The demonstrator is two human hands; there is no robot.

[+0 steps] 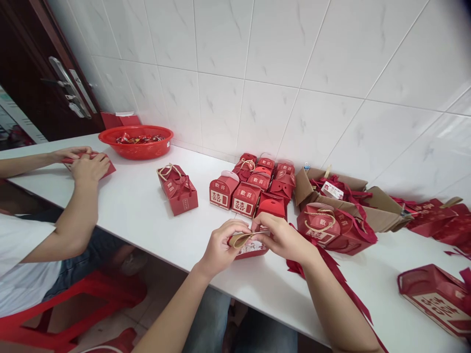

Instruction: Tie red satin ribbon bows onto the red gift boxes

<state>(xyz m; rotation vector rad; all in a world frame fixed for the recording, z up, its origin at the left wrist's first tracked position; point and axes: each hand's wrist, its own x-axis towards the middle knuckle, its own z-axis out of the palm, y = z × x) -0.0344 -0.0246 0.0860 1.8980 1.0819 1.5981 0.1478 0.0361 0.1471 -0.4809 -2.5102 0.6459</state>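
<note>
A small red gift box (252, 251) with a pale printed panel is in front of me at the table's front edge, partly hidden by my hands. Above its top, a curled tan strip (241, 239) is pinched by my left hand (223, 243), fingers closed. My right hand (280, 237) is closed at the strip's other end, fingertips pressed together over the box. Whether the strip is paper or ribbon I cannot tell. Just beyond my hands are several small red gift boxes (246, 199) in rows, some with peaked tops.
To the right are a cardboard carton (382, 211) of ribbons and tags, a rope-handled red box (333, 228), and a dark red ribbon (340, 279). A finished-looking box (178, 191) and a red basin (136, 153) of sweets stand left, near a co-worker's hands (88, 164) on another box.
</note>
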